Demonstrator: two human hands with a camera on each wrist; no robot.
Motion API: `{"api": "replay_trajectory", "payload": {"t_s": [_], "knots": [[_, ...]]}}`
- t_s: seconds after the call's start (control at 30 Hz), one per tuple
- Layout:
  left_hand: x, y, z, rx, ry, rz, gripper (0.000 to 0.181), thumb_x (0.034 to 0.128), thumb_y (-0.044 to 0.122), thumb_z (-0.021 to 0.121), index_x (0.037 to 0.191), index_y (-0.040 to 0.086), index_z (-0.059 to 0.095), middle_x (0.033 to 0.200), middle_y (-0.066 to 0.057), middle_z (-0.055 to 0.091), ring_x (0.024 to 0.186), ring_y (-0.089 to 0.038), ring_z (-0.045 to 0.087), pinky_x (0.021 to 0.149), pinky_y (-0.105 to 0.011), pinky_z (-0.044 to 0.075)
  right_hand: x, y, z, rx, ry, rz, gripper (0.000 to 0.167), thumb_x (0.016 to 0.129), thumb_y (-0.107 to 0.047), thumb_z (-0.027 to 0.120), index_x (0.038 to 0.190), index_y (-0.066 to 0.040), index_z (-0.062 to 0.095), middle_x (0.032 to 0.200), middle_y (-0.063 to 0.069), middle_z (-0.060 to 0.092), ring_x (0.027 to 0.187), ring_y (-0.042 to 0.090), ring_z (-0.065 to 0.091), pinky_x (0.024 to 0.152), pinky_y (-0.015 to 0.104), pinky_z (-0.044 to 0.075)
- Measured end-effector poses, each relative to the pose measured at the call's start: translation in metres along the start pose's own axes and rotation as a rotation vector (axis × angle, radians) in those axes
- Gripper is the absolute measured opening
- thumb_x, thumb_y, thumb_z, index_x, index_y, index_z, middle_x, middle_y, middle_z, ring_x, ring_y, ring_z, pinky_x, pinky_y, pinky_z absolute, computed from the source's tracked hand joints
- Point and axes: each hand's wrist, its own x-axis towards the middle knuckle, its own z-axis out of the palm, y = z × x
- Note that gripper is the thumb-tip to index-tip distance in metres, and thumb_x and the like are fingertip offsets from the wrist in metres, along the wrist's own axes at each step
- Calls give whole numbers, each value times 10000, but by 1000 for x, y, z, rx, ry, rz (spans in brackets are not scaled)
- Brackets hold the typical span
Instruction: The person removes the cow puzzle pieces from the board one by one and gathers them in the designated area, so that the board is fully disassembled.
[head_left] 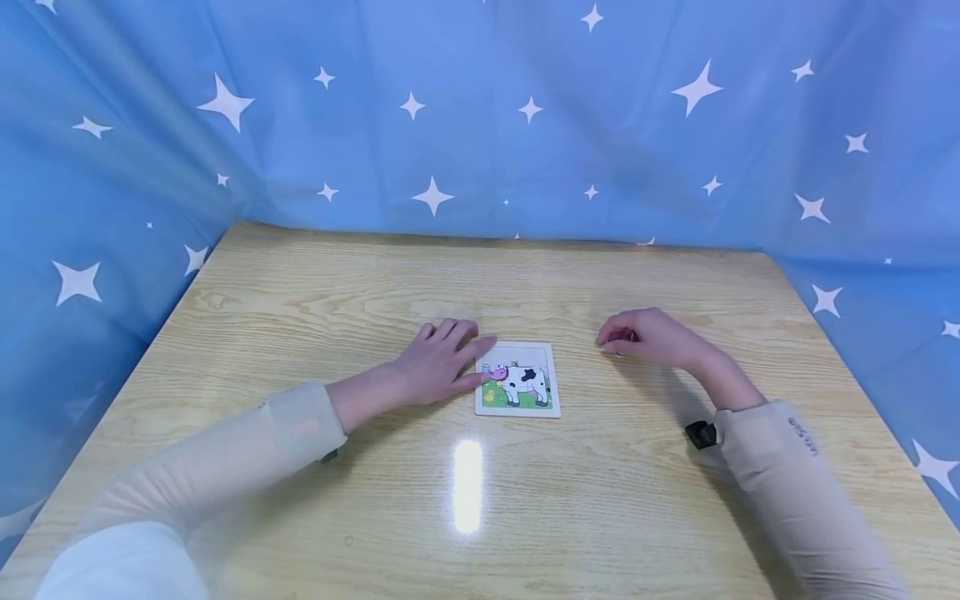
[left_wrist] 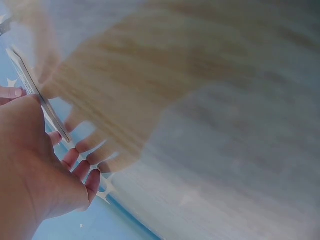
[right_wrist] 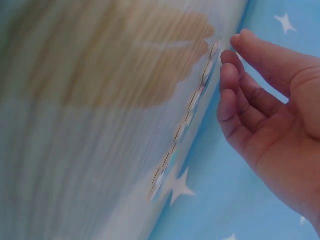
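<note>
A small square jigsaw puzzle (head_left: pixel 534 402) with a white border and a cow picture lies flat on the table. My left hand (head_left: pixel 438 362) touches its left side, thumb and index finger spread over the border. In the left wrist view, the puzzle (left_wrist: pixel 47 107) appears edge-on beside the left hand (left_wrist: pixel 40 160), whose other fingers are loosely bent. Right of the puzzle and apart from it is my right hand (head_left: pixel 652 337). Seen from the right wrist, the right hand (right_wrist: pixel 270 95) has relaxed, bent fingers, with nothing visible between thumb and fingertips.
The wooden table (head_left: pixel 600 500) has a glossy top that reflects a bright light. Blue cloth (head_left: pixel 480 108) with white stars hangs behind and beside it. From the right wrist, a broken line of thin flat pieces (right_wrist: pixel 182 122) shows edge-on along the tabletop.
</note>
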Motion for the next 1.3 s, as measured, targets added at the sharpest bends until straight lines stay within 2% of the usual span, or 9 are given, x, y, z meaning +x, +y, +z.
{"api": "replay_trajectory", "payload": {"t_s": [0.3, 0.83, 1.3], "knots": [[-1, 0, -1, 2, -3, 3, 651, 1075, 535, 430, 1618, 188, 335, 1528, -120, 367, 1404, -310, 324, 1061, -521, 336, 11, -14, 6, -14, 1, -66, 77, 967, -63, 711, 1025, -84, 755, 962, -25, 707, 789, 113, 559, 742, 341, 488], [0, 0, 0, -8, 11, 6, 661, 1069, 542, 440, 1607, 169, 353, 1529, -132, 369, 1389, -319, 346, 1064, -519, 337, 28, -34, 17, 16, -18, -157, 32, 943, -70, 743, 975, -64, 746, 863, -65, 661, 718, 90, 527, 671, 283, 466], [0, 0, 1, -1, 11, 2, 658, 1067, 556, 432, 1605, 184, 363, 1533, -115, 363, 1379, -305, 353, 1051, -512, 343, 40, -50, 26, 18, -65, -193, 70, 950, -63, 733, 1019, -73, 738, 838, -61, 635, 734, 100, 533, 690, 299, 476]]}}
